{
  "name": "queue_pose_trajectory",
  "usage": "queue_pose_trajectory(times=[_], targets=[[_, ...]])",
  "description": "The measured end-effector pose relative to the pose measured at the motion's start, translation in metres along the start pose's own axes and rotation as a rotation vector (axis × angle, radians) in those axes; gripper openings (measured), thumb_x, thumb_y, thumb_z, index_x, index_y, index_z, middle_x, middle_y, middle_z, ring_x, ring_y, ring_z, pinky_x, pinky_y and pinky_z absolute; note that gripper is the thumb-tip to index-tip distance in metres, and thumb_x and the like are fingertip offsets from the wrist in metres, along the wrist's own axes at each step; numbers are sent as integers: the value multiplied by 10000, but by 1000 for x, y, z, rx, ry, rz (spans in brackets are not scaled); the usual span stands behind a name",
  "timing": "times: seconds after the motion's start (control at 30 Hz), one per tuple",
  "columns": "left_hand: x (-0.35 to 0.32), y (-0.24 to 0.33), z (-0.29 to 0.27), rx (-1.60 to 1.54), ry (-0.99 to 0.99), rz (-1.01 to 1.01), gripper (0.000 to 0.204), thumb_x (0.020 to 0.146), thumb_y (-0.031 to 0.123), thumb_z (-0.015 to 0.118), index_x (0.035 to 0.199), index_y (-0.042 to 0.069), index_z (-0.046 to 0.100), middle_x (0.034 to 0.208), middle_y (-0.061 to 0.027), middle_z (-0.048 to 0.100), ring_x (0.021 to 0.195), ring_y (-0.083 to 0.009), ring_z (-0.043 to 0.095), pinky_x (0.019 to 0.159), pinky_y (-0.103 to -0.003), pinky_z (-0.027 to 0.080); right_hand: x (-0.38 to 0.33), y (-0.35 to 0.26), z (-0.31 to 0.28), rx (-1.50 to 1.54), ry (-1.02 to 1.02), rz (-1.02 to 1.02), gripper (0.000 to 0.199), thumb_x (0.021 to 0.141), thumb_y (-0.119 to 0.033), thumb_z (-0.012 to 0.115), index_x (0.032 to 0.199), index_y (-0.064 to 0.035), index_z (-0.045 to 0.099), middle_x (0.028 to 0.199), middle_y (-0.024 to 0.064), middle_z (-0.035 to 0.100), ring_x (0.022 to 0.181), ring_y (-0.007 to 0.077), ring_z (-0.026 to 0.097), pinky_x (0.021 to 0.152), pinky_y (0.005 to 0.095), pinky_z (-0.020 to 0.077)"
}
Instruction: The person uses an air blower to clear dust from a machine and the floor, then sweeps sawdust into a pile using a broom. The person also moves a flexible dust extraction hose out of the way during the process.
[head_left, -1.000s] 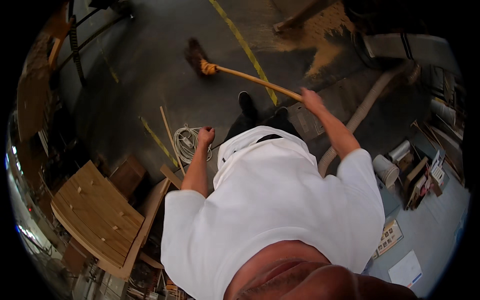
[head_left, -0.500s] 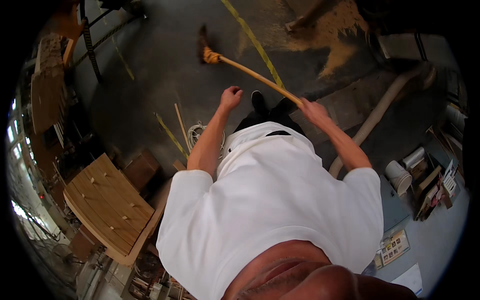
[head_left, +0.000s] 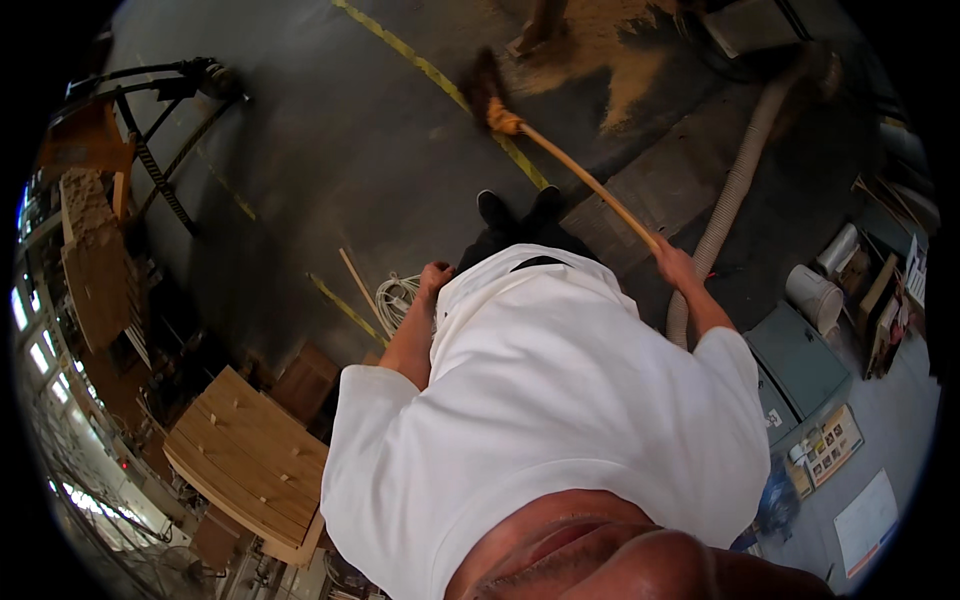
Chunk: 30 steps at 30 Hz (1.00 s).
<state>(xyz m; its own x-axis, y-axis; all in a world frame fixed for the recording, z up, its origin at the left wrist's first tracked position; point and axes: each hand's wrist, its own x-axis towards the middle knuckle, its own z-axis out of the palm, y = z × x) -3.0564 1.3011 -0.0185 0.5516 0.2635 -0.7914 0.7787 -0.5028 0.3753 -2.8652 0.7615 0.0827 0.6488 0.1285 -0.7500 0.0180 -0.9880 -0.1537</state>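
My right hand (head_left: 676, 264) is wrapped around the upper end of a broom's wooden handle (head_left: 592, 186), out to the right of my body. The handle slants away to the far left. Its dark broom head (head_left: 487, 92), bound with orange-tan material, is blurred over the floor beside a yellow line. Tan sawdust (head_left: 590, 75) lies spread just to the right of the broom head. My left hand (head_left: 436, 277) hangs by my left hip with its fingers curled in, and no object shows in it.
A ribbed hose (head_left: 740, 185) runs along the floor at right, near a white bucket (head_left: 814, 298) and a grey cabinet (head_left: 800, 355). Coiled pale cord (head_left: 396, 302) lies at left. A curved wooden drawer piece (head_left: 250, 450) stands nearer, lower left. A dark metal frame (head_left: 160, 150) is far left.
The broom head has swung right, across the yellow line and toward the sawdust. My right hand has moved right and nearer. My left hand has dropped back to my hip.
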Motion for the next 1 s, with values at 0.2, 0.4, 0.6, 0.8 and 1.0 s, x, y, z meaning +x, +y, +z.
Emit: queue_pose_trajectory(times=[0.2, 0.4, 0.6, 0.8, 1.0], targets=[[58, 91, -7, -13, 91, 192, 374, 814, 305, 582, 1017, 13, 698, 1005, -201, 688, 987, -342, 658, 882, -390, 506, -95, 101, -29, 36, 84, 283, 456, 973, -398, 424, 1361, -165, 484, 1059, 257, 642, 1001, 438, 603, 869, 508, 464], [91, 179, -29, -103, 101, 289, 360, 819, 283, 606, 1066, 36, 693, 1035, -193, 687, 996, -338, 655, 893, -389, 503, -133, 89, -73, 75, 210, 221, 426, 975, -381, 429, 1271, -108, 567, 1010, 279, 643, 979, 451, 605, 840, 512, 480], [114, 189, -51, 30, 72, 286, 353, 800, 262, 623, 1054, 26, 690, 1049, -197, 681, 1030, -326, 642, 924, -384, 491, -136, 43, -109, 110, 147, 206, 404, 957, -369, 485, 1238, -103, 597, 967, 271, 649, 965, 442, 611, 817, 485, 497], [164, 195, -120, 3, 81, 308, 352, 793, 258, 625, 1050, 26, 689, 1043, -192, 683, 1023, -329, 643, 915, -389, 495, -78, -73, -96, 413, 15, 142, 403, 936, -338, 564, 1200, -39, 614, 940, 224, 682, 919, 367, 667, 798, 420, 511], [217, 194, -228, -38, 123, 254, 352, 797, 260, 619, 1048, 22, 685, 1027, -190, 685, 1007, -322, 648, 899, -392, 501, 62, -235, -106, 444, 144, -211, 462, 945, -365, 549, 1269, -36, 560, 874, 161, 678, 757, 236, 656, 698, 354, 502]])
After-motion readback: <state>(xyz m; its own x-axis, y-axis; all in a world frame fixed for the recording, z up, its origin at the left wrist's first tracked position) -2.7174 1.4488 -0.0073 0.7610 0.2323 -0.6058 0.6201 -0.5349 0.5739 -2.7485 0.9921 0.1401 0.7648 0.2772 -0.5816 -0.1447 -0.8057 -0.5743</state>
